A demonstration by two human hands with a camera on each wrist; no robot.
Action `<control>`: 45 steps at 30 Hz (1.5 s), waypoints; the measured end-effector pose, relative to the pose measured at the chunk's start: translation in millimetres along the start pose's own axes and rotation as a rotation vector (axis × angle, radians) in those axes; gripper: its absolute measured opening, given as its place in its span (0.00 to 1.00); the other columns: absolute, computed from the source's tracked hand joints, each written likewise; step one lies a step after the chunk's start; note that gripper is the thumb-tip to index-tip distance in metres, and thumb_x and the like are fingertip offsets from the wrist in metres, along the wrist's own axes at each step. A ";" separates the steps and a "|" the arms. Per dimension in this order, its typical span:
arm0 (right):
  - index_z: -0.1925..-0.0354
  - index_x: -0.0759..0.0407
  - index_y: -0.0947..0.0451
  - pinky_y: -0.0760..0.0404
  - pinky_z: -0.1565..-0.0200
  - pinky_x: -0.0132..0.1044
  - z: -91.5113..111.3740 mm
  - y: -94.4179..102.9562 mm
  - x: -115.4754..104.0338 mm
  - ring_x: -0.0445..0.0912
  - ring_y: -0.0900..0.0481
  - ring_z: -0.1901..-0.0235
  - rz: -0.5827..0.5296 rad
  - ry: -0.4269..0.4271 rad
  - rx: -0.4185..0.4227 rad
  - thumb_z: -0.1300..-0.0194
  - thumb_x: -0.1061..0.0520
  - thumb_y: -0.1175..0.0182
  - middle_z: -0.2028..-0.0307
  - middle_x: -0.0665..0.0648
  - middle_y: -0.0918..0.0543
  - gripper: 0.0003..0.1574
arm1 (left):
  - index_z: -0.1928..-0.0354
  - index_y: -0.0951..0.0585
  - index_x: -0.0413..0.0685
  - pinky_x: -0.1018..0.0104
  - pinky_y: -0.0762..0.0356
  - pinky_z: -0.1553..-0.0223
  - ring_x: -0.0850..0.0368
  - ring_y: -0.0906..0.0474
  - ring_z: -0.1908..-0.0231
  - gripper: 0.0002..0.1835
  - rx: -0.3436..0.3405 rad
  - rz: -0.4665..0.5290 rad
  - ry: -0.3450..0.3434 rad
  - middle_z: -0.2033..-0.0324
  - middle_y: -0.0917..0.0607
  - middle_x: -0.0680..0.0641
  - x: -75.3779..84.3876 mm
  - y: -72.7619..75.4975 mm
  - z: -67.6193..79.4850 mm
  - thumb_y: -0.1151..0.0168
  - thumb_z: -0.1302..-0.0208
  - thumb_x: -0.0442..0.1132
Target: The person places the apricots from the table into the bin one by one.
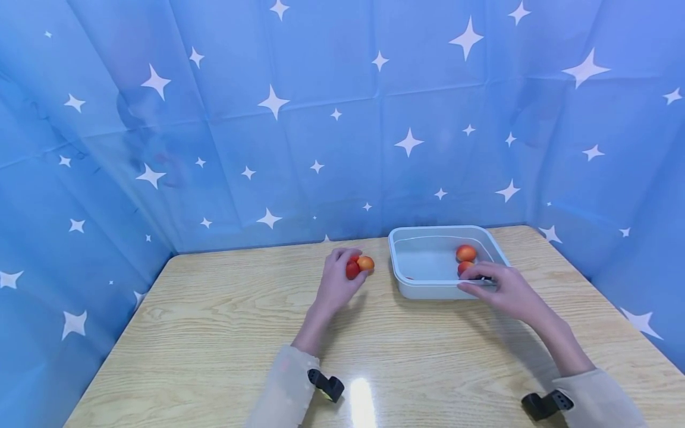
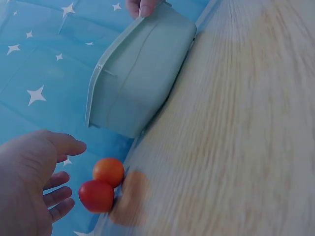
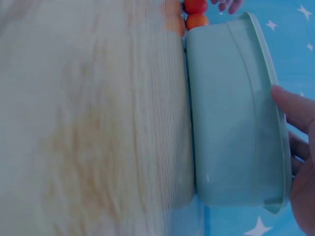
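Left hand (image 1: 336, 284) is down on the wooden table (image 1: 214, 333), fingers loosely spread and reaching round two small fruits, a red one (image 1: 352, 270) and an orange one (image 1: 366, 263), which sit touching each other just left of the pale tub (image 1: 423, 285); in the left wrist view the fingers look apart and relaxed, cupping toward the pair but not clamped on either, and whether a fingertip touches the red one I cannot tell. Over to the right hand (image 1: 505, 291), laid at the tub's near right rim with straight fingers along the edge, steadying it by the look of things, so the tub sits put beside the loose fruit; the right wrist view shows those fingertips at the lip rather than wrapped under it. Inside the tub, two more fruits, one orange-red (image 1: 466, 252) near the back right and another (image 1: 464, 267) just in front of it, partly hidden by the right fingers. Around it all, a blue star-printed cloth (image 1: 321, 119) walls in the table on three sides. Between the loose pair and the tub's inside stands only the tub's left wall; the tabletop there is bare wood
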State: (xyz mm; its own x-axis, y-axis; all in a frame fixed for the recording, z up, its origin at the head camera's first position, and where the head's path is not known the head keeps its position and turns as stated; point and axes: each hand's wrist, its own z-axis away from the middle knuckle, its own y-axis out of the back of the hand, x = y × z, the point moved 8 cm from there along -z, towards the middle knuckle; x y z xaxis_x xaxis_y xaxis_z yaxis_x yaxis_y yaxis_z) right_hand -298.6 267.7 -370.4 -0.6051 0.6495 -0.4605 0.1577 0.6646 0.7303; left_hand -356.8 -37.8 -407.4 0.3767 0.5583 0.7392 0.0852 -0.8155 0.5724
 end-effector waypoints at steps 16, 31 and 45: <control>0.60 0.49 0.14 0.26 0.58 0.22 0.5 -1.2 1.0 0.33 0.21 0.62 -0.002 -0.014 -0.007 0.41 0.61 0.27 0.64 0.43 0.15 0.10 | 0.39 0.19 0.43 0.42 0.30 0.41 0.38 0.30 0.41 0.24 -0.042 -0.140 -0.044 0.40 0.24 0.39 -21.1 5.5 0.8 0.30 0.38 0.35; 0.60 0.49 0.14 0.26 0.59 0.23 -0.2 -0.6 -1.2 0.34 0.21 0.63 -0.005 0.002 0.002 0.42 0.61 0.26 0.64 0.43 0.15 0.12 | 0.44 0.19 0.44 0.51 0.22 0.45 0.44 0.24 0.47 0.19 -0.050 -0.137 0.034 0.46 0.22 0.41 -26.0 8.1 2.2 0.31 0.37 0.32; 0.60 0.49 0.14 0.26 0.59 0.23 -0.2 -0.7 0.5 0.34 0.21 0.62 0.007 -0.008 -0.002 0.41 0.61 0.26 0.64 0.43 0.15 0.11 | 0.43 0.20 0.44 0.50 0.20 0.47 0.42 0.23 0.50 0.19 -0.064 -0.137 0.083 0.48 0.24 0.38 -32.6 6.8 3.7 0.32 0.36 0.34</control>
State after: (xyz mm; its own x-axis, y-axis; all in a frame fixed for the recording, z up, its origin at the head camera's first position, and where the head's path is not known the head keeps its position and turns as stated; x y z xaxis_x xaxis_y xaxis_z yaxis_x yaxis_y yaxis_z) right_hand -299.2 267.5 -371.0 -0.5978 0.6570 -0.4593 0.1604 0.6594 0.7345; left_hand -365.1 -62.1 -428.8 0.2877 0.6764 0.6780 0.0711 -0.7211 0.6892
